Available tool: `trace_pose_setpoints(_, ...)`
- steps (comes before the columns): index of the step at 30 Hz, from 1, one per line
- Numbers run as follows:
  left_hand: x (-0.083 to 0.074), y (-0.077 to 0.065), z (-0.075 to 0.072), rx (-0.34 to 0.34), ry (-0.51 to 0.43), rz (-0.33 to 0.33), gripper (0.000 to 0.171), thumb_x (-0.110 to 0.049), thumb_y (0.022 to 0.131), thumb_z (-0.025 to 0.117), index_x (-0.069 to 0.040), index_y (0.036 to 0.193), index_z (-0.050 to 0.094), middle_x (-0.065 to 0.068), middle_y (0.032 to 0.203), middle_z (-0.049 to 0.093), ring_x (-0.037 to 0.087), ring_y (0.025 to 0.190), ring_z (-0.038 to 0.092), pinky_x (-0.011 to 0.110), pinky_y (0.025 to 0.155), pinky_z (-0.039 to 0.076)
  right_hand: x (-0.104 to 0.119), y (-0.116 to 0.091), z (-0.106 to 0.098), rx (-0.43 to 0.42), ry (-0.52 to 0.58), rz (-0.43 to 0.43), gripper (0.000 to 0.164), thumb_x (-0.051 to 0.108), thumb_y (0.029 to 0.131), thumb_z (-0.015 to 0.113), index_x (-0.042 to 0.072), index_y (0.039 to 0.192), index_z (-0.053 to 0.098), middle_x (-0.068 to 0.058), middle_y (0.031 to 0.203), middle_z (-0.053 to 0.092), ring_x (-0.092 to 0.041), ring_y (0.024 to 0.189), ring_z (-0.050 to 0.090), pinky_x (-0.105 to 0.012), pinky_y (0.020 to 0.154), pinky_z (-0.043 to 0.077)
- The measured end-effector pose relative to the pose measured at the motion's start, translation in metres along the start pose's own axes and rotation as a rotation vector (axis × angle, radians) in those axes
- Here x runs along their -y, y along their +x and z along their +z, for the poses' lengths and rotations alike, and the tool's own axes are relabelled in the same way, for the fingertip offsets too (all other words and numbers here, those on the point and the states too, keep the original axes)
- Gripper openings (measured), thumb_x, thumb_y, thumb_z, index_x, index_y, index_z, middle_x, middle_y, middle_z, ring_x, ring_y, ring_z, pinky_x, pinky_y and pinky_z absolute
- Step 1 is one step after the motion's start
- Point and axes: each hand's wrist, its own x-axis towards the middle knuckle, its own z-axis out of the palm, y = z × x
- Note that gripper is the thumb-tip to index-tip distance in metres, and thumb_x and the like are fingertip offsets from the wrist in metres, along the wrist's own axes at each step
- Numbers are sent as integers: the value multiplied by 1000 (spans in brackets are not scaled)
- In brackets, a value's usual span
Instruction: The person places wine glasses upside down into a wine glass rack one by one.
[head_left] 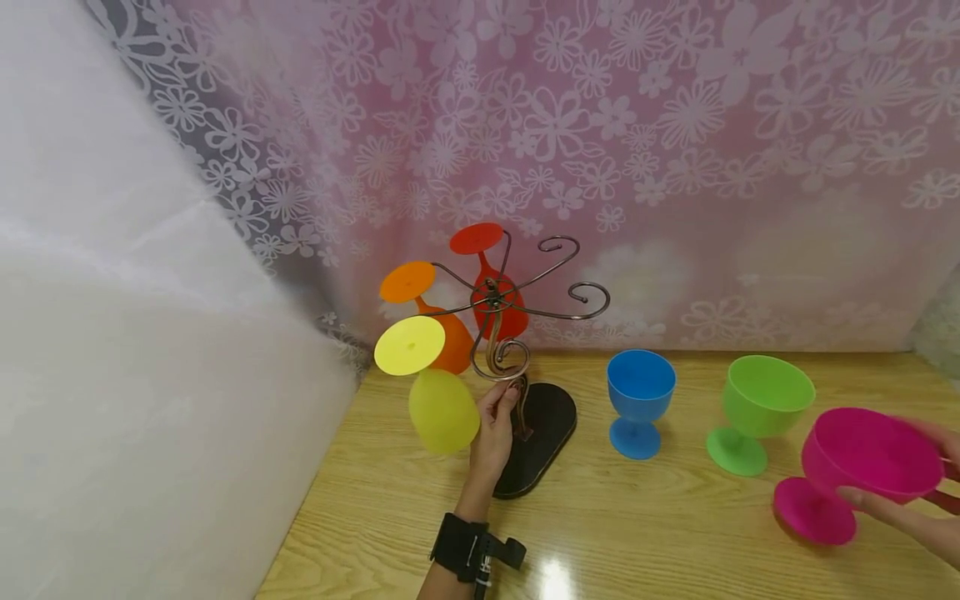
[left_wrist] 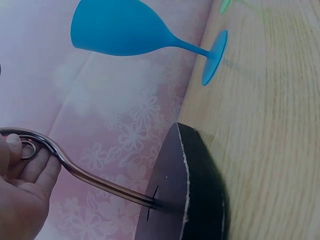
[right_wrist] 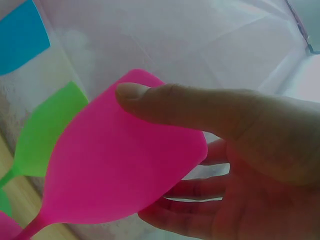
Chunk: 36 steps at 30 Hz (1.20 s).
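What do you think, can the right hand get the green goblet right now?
Probably not straight away: the right hand is busy around the pink goblet, which is between it and the green goblet. Nothing else seems in the way.

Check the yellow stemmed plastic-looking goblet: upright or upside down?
Upside down. In the head view, the yellow goblet has its flat round foot uppermost and its rounded bowl below.
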Motion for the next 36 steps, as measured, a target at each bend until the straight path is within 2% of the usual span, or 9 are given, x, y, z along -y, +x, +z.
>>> trace_pose_setpoints(3, 9, 2, 0, 4, 0, 15, 31, -8, 107, 53, 5, 131, 66, 20, 126, 69, 36, 121, 64, 49, 104, 49, 6, 1, 1, 76, -18, -140, 98, 21, 76, 94, -10, 150, 37, -29, 122, 50, 19, 83, 26, -7, 50, 38)
trace_pose_setpoints(5, 10, 3, -2, 16, 10, 25, 31, -9, 107, 53, 4, 131, 67, 19, 125, 70, 35, 120, 65, 49, 103, 51, 9, -1, 3, 101, 6, -224, 96, 17, 72, 96, -10, 146, 42, -8, 121, 56, 19, 81, 32, -8, 51, 41)
trace_pose_setpoints(12, 2, 5, -8, 86, 11, 24, 33, -12, 108, 51, 6, 133, 64, 23, 129, 67, 37, 122, 62, 52, 104, 49, 29, -8, 8, 170, 50, -339, 92, 15, 68, 98, -6, 142, 48, 6, 115, 61, 20, 86, 42, -3, 60, 43)
trace_pose_setpoints(15, 2, 7, -8, 98, 2, 16, 33, -9, 108, 51, 7, 134, 63, 23, 131, 65, 37, 124, 62, 50, 104, 48, 35, -10, 12, 171, 87, -390, 90, 13, 66, 99, -2, 141, 52, 27, 109, 54, 19, 92, 46, -1, 65, 43)
trace_pose_setpoints(16, 2, 7, -7, 103, -5, 13, 33, -7, 108, 50, 7, 134, 63, 23, 131, 65, 36, 124, 61, 49, 105, 48, 37, -11, 14, 179, 90, -401, 90, 14, 66, 98, -2, 141, 52, 26, 111, 56, 19, 93, 46, -1, 66, 43)
trace_pose_setpoints(21, 0, 9, -8, 132, -37, -11, 32, -1, 108, 48, 10, 135, 61, 25, 133, 64, 38, 127, 59, 49, 106, 46, 52, -14, 23, 233, 90, -421, 91, 17, 69, 98, 1, 145, 49, -11, 125, 60, 21, 97, 45, -2, 67, 46)
trace_pose_setpoints(28, -17, 7, -22, 257, 23, 2, 33, -2, 108, 47, 16, 135, 57, 31, 135, 60, 44, 127, 57, 47, 104, 48, 82, -21, 40, 246, 263, -541, 99, 1, 65, 97, 12, 150, 49, 14, 129, 57, 7, 113, 52, -4, 80, 48)
trace_pose_setpoints(33, -10, 6, -46, 413, 63, 21, 27, 0, 106, 51, 19, 119, 65, 35, 121, 66, 51, 113, 64, 51, 95, 54, 99, -27, 48, 244, 328, -585, 101, -5, 62, 96, 11, 150, 50, 5, 129, 60, 0, 114, 55, -6, 83, 49)
trace_pose_setpoints(36, -10, 5, -58, 517, 90, -59, 25, 0, 105, 54, 19, 115, 67, 36, 116, 67, 53, 108, 66, 53, 93, 55, 105, -30, 51, 251, 379, -605, 102, -10, 61, 94, 8, 150, 48, -1, 130, 61, -3, 116, 56, -8, 85, 50)
